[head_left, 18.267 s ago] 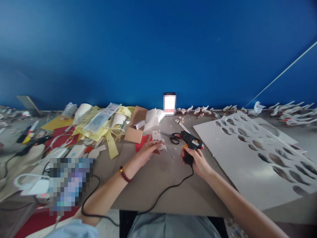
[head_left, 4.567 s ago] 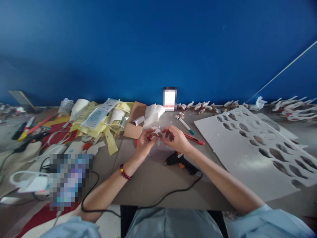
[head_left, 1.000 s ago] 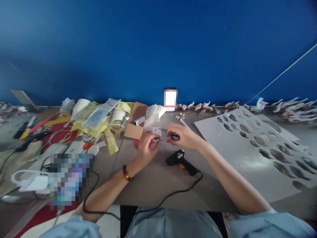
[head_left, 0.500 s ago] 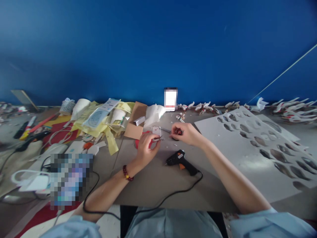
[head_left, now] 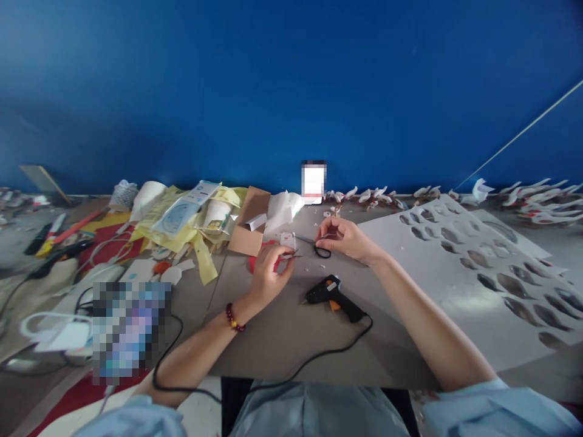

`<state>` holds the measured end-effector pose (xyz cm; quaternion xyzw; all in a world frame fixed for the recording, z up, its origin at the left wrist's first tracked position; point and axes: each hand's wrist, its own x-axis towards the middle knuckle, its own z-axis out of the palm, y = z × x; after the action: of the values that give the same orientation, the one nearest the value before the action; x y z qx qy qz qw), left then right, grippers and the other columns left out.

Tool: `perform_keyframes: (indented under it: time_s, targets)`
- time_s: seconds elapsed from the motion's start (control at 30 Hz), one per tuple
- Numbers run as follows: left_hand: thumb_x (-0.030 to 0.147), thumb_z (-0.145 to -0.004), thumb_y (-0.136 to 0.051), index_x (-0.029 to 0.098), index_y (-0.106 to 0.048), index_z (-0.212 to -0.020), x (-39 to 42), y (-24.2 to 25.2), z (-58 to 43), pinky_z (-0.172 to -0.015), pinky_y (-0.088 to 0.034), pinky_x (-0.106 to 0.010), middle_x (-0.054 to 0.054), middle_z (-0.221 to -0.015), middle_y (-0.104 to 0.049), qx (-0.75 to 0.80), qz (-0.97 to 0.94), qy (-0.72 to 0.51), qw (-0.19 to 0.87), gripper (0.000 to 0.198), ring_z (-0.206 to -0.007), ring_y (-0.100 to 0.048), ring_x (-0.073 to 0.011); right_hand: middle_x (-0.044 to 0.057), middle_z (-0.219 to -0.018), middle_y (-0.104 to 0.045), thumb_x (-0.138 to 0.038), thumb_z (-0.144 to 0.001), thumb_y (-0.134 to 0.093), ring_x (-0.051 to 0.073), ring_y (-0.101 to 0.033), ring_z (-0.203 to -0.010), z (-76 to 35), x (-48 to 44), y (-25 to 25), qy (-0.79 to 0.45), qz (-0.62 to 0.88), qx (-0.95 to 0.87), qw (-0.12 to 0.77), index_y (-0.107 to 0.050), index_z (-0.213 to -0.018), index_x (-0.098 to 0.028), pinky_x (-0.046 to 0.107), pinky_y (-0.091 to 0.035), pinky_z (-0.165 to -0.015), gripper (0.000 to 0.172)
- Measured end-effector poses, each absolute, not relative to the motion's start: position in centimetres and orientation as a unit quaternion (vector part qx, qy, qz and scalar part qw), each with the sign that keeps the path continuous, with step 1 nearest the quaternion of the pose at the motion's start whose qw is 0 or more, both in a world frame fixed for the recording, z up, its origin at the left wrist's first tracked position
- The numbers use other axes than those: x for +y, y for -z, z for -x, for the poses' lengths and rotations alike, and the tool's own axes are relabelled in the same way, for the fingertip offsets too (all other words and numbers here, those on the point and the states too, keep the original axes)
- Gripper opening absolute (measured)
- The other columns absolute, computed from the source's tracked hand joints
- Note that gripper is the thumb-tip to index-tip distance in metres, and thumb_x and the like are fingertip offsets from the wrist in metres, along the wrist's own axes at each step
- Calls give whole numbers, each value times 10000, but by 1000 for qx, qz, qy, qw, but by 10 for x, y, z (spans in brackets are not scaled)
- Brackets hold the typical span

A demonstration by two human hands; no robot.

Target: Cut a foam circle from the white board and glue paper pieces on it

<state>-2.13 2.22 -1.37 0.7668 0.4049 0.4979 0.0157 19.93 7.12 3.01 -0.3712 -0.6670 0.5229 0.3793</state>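
Note:
My left hand [head_left: 268, 270] is closed in a pinch on a small white paper piece [head_left: 288, 255] just above the grey table [head_left: 282, 340]. My right hand [head_left: 344, 238] is curled over the black-handled scissors [head_left: 321, 250], its fingers at the handle loops. The scissor blades point left toward the paper piece. A black hot glue gun [head_left: 334, 295] lies on the table below both hands, and its black cord [head_left: 255, 382] runs back toward me.
A large white foam board [head_left: 460, 285] with bird-shaped cutouts covers the right side. Small white paper birds [head_left: 373, 197] line the base of the blue wall. Yellow sheets [head_left: 182, 224], a brown cardboard piece [head_left: 248, 233] and cables clutter the left.
My right hand has shifted up and right along the scissors and curled over their handles. My left hand has kept the paper piece in the same spot.

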Motion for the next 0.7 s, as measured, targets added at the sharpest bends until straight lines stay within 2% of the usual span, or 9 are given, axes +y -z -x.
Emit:
perform_keyframes:
  time_s: [0.17,0.4,0.57,0.7]
  targets:
    - [134,-801,-619,196,-577,-941,23,15,21,-770,-498,-298,-32,-857,-659,397,-768,-502,15,159,-825,-618,-166,-2,-679,-635,-351,-684,-744,136,-592,-642,-199,72,-28,-518,411,-647,378,-584,-741,-181,270,-462,-604,240]
    - [132,-801,-617,197,-576,-948,22,14,21,-781,-502,-298,-32,-864,-663,397,-768,-502,17,166,-834,-622,-166,22,-728,-683,-332,-764,-664,148,-626,-676,-203,76,-24,-489,414,-672,373,-659,-823,-176,292,-490,-664,167]
    - [136,-807,-600,198,-580,-952,22,13,21,-774,-508,-305,-35,-865,-663,398,-768,-502,13,159,-827,-628,-168,13,-741,-686,-239,-859,-490,155,-626,-666,-209,82,-18,-358,461,-730,355,-628,-1024,-207,281,-476,-653,217]
    - [149,-816,-595,197,-574,-944,21,11,20,-780,-507,-312,-37,-863,-659,405,-766,-498,7,139,-831,-626,-169,34,-766,-679,-200,-864,-456,183,-607,-654,-216,90,-8,-187,532,-751,343,-615,-1032,-210,299,-456,-658,231]
